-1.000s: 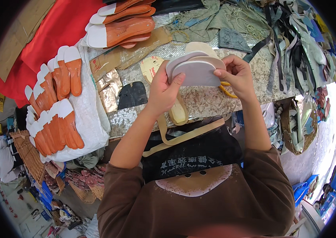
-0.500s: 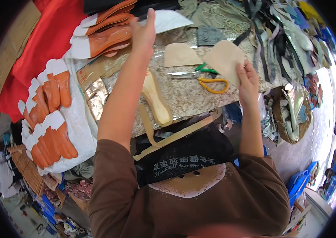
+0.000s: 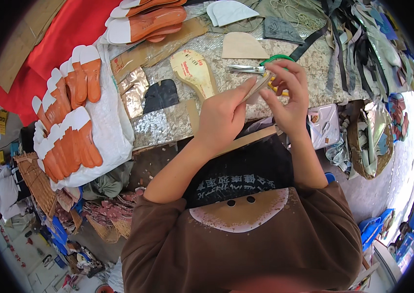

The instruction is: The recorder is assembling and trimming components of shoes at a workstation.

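Note:
Above the table's near edge, my two hands meet at a thin pale beige piece (image 3: 256, 90), seen nearly edge-on; whether it is one layer or more is unclear. My left hand (image 3: 222, 117) is closed on its near side, thumb along it. At its far end, my right hand (image 3: 290, 95) grips it between thumb and fingers, the other fingers curled loosely. Just beyond lie scissors (image 3: 247, 69) with green and yellow handles, partly covered by my right hand. A rounded beige piece (image 3: 242, 46) lies flat behind them. A yellowish shoe last (image 3: 195, 73) rests left of the scissors.
Orange insoles with white ends (image 3: 90, 73) lie in rows on white cloth at left, with more stacked (image 3: 148, 23) behind. White rounded pieces (image 3: 230, 12), a dark grey piece (image 3: 282, 30) and black straps (image 3: 346, 53) occupy the back. A scrap basket (image 3: 370, 163) stands at right.
My left hand has come back from beside the white pieces to the beige piece. My right hand has moved inward with that piece, turning it edge-on. The view has shifted.

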The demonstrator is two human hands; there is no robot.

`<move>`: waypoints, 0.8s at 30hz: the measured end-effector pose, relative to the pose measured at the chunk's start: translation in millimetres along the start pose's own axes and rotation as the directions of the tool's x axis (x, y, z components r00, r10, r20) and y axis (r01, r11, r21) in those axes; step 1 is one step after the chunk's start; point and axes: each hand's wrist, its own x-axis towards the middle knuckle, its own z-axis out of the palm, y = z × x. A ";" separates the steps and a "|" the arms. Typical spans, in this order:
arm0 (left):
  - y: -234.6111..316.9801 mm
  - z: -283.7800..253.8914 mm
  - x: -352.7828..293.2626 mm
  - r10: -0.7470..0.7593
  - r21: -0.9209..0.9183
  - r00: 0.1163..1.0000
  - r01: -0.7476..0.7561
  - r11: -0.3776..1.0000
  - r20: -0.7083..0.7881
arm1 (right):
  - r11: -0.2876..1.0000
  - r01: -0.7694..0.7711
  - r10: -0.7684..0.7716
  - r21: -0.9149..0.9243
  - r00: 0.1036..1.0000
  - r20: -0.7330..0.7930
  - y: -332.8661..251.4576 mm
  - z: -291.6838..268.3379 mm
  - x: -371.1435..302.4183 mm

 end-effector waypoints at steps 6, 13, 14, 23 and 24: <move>13.5 -13.6 -18.2 0.053 0.205 0.998 -0.060 0.977 0.041 | 0.995 -0.057 0.050 0.078 0.994 0.098 -7.5 -0.5 -13.1; 23.1 -12.3 -30.4 0.139 0.248 0.989 -0.147 0.957 0.051 | 0.911 -0.298 0.232 0.285 0.942 0.244 -27.6 -8.9 -25.6; 25.4 -13.1 -30.7 0.106 0.210 0.992 -0.117 0.971 0.066 | 0.897 -0.299 0.220 0.325 0.941 0.257 -27.9 -10.3 -26.3; 26.5 -15.7 -44.4 0.026 0.020 0.997 -0.027 0.999 0.075 | 0.945 -0.245 0.148 0.216 0.911 0.385 -28.6 -8.1 -34.4; 26.9 -14.2 -44.2 -0.008 0.012 0.996 0.006 1.000 0.089 | 0.932 -0.284 0.183 0.225 0.905 0.383 -29.4 -8.7 -36.6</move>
